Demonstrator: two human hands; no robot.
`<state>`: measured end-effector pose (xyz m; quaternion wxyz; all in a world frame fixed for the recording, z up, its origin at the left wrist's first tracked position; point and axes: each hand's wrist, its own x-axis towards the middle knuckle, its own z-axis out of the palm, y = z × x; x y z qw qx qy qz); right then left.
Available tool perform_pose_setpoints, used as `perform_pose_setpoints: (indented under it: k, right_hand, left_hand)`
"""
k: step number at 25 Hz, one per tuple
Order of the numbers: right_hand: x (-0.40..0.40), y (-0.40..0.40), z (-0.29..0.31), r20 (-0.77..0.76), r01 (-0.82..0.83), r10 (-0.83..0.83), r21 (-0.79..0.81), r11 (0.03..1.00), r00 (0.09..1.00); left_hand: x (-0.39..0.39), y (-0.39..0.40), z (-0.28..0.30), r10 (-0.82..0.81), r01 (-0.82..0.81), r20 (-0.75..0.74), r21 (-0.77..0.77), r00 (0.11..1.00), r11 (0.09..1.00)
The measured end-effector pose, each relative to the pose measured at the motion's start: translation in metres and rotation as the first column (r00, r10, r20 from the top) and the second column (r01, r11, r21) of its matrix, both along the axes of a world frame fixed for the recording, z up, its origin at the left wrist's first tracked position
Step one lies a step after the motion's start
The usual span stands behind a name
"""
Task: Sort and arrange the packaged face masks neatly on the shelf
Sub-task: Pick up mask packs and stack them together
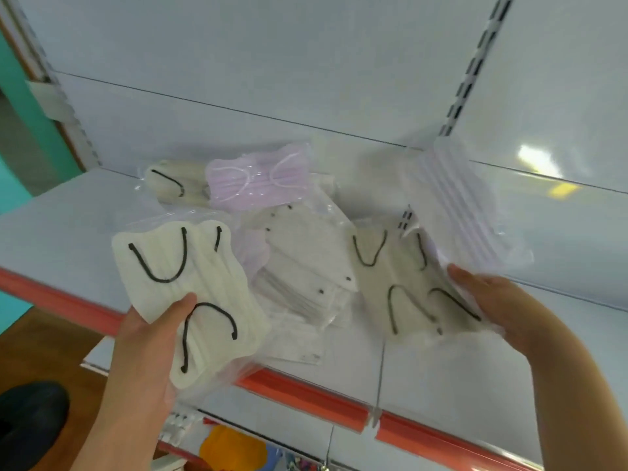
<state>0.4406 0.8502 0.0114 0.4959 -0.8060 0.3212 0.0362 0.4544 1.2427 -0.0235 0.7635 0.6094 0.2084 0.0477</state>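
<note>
So closest to me, the left hand (149, 338) is pinching a cream mask pack (190, 300) with black ear loops, thumb on top and fingers underneath, holding it out over the shelf's red front edge (306, 390). The right hand (492, 307) is gripping a beige mask pack (407, 294) by its right side, with the bag's clear zip-top flap (458, 212) sticking up behind it. I'd guess these packs weigh next to nothing, and the plastic looks slick and floppy, so I'd grab across the thick mask stack itself, not the empty bag end, or it'll sag and slide. Between the hands there's a messy pile of white mask packs (306, 277) lying on the shelf (85, 226). Further back a lilac mask pack (258, 181) sits on the heap, with another beige pack (173, 185) just left of it near the back panel. Nothing's lined up yet, so sorting looks barely started.
</note>
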Motion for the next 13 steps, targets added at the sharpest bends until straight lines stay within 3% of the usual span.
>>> perform_pose_setpoints:
  k: [3, 5, 7, 9, 10, 11, 12, 13]
  right_hand:
    - [-0.019, -0.016, -0.002, -0.044, 0.110, -0.113, -0.074, 0.991, 0.993]
    - [-0.024, -0.026, -0.004, -0.030, 0.176, -0.187, -0.216, 0.960, 0.982]
    - [-0.031, -0.024, -0.002, 0.066, 0.289, -0.294, -0.480, 0.828, 0.953]
    - [-0.038, -0.009, 0.009, 0.409, 0.540, -0.354, -0.580, 0.610, 0.841]
    - [-0.037, 0.010, 0.014, 0.615, 0.650, -0.273, -0.551, 0.523, 0.740]
    - [-0.034, 0.037, 0.017, 0.732, 0.678, -0.143, -0.516, 0.523, 0.666]
    - [-0.026, 0.068, 0.017, 0.748, 0.576, 0.038, -0.541, 0.613, 0.663]
    - [-0.013, 0.099, 0.011, 0.649, 0.333, 0.254, -0.640, 0.693, 0.717]
  left_hand:
    - [0.005, -0.011, -0.003, -0.055, 0.055, -0.007, 0.007, 0.998, 0.998]
    - [0.008, -0.017, -0.004, -0.061, 0.061, 0.003, 0.010, 0.998, 0.998]
    - [0.010, -0.022, -0.002, -0.057, 0.056, 0.017, 0.011, 0.998, 0.998]
    - [0.010, -0.025, 0.001, -0.026, 0.026, 0.038, 0.008, 0.999, 1.000]
    - [0.010, -0.025, 0.004, -0.002, 0.001, 0.046, 0.005, 0.999, 1.000]
    - [0.009, -0.026, 0.006, 0.023, -0.022, 0.055, -0.003, 0.998, 1.000]
    - [0.009, -0.027, 0.008, 0.045, -0.044, 0.062, -0.013, 0.997, 0.999]
    - [0.009, -0.026, 0.009, 0.062, -0.060, 0.069, -0.022, 0.996, 0.998]
